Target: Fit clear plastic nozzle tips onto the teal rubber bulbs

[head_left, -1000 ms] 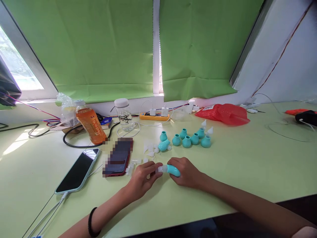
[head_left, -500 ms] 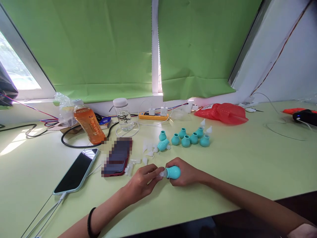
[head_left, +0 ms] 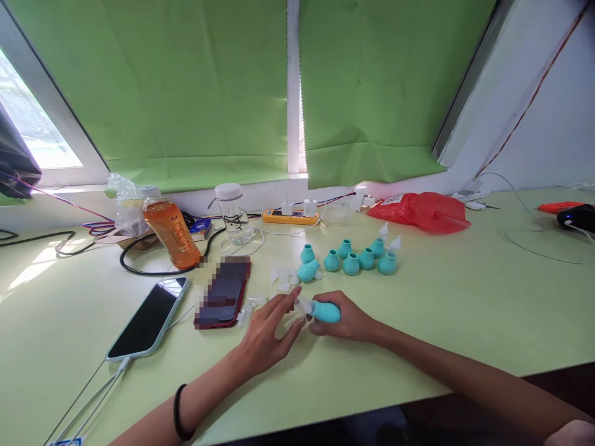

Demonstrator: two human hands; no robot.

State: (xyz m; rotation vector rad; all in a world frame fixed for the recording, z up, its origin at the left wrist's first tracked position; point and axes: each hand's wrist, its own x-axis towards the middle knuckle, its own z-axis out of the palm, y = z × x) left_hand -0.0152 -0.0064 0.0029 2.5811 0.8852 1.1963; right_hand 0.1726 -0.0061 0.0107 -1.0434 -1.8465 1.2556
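Note:
My right hand (head_left: 346,318) is closed round a teal rubber bulb (head_left: 326,311) whose clear tip (head_left: 303,304) points left. Just beside that tip is my left hand (head_left: 269,331), fingers stretched out, holding nothing I can see. Behind them stand several more teal bulbs (head_left: 351,264), two with white caps (head_left: 394,244), and one bulb lies on its side (head_left: 308,271). Small white plastic tips (head_left: 282,277) lie loose next to it on the pale green table (head_left: 465,310).
A phone on a cable (head_left: 147,319) and a dark red phone (head_left: 223,292) lie at left. Behind them stand an orange drink bottle (head_left: 171,234), a clear jar (head_left: 233,214), a power strip (head_left: 289,217) and cables. A red plastic bag (head_left: 421,212) lies at the back right.
My left hand has let go of the bulb's tip and its fingers have spread open. My right hand has lifted the bulb slightly and moved it back.

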